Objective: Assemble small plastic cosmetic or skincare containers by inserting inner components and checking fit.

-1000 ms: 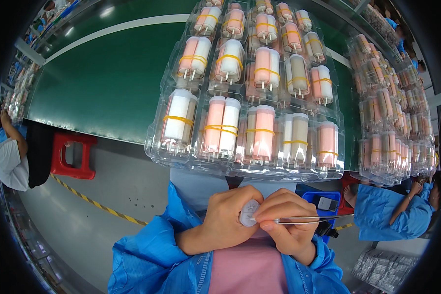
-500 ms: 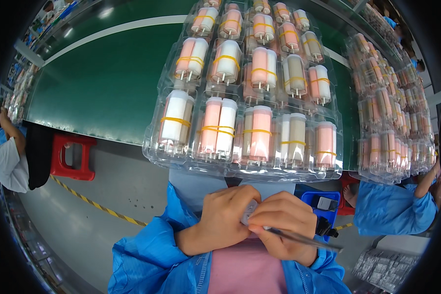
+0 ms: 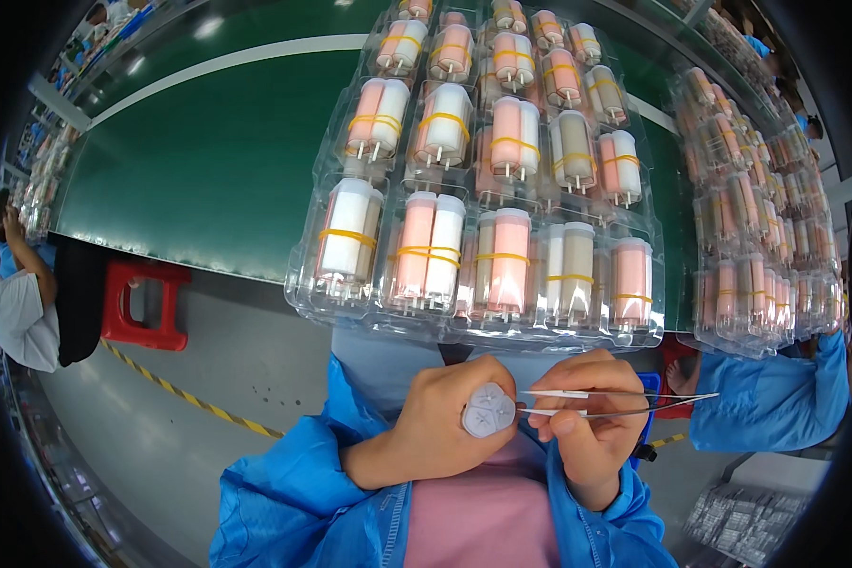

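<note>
My left hand [image 3: 445, 421] is wrapped round a pale grey, lobed piece [image 3: 488, 410]. Its end face shows, with small cross-shaped marks; the rest is hidden in my fist. In my right hand [image 3: 592, 431] is a pair of metal tweezers [image 3: 625, 402], gripped between fingers and thumb. The two white-tipped arms of the tweezers are spread apart, the lower tip close beside the grey piece. Both hands are held in front of my chest, just below the near edge of a clear plastic tray [image 3: 398, 328] with bundles of pink, white and grey tubes [image 3: 430, 244] bound by yellow bands.
More filled clear trays [image 3: 762, 317] stand to the right on the green bench [image 3: 189, 180]. A blue bin [image 3: 649, 383] is partly hidden behind my right hand. Co-workers sit at left and right, one in a blue sleeve [image 3: 767, 402]. A red stool [image 3: 144, 305] stands at left.
My right hand has drawn away from the left, to the right. The tweezers have swung level and spread, and the grey piece's end face has come into full view.
</note>
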Demonstrator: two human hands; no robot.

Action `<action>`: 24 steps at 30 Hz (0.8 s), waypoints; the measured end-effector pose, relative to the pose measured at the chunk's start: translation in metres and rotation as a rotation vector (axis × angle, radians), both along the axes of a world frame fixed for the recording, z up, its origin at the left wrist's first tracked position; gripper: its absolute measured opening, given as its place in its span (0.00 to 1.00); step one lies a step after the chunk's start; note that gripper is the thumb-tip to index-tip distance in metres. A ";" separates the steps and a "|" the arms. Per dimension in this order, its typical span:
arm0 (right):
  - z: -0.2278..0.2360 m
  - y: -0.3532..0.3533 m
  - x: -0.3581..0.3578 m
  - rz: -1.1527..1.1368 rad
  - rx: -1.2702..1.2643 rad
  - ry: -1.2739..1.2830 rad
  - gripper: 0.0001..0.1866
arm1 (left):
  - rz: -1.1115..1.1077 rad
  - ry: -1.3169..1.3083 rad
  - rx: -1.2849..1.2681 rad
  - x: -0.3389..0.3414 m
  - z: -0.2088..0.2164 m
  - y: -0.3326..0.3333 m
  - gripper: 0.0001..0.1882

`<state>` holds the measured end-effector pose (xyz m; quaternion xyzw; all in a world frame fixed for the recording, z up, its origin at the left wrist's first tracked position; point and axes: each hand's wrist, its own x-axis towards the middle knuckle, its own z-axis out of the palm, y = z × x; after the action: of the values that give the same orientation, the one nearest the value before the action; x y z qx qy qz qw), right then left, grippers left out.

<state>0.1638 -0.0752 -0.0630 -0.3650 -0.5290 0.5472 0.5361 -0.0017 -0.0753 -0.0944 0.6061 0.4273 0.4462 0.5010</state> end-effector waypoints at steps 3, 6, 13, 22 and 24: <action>0.002 0.003 -0.002 0.042 -0.109 0.166 0.13 | 0.000 -0.008 -0.001 0.000 -0.001 -0.001 0.12; 0.006 0.005 -0.007 0.047 -0.149 0.218 0.12 | -0.020 -0.030 -0.018 -0.001 -0.001 -0.001 0.12; -0.003 0.009 0.004 0.095 0.092 -0.142 0.10 | -0.068 -0.058 -0.048 -0.002 0.002 0.000 0.12; 0.002 0.015 -0.002 0.104 0.198 -0.278 0.07 | -0.070 0.034 0.005 -0.001 0.001 -0.002 0.13; 0.001 0.015 -0.003 0.100 0.193 -0.274 0.07 | -0.067 0.046 0.020 -0.001 0.000 -0.002 0.13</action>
<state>0.1606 -0.0602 -0.0616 -0.3561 -0.6647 0.4651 0.4637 -0.0025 -0.0770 -0.0941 0.6352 0.4135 0.4192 0.4997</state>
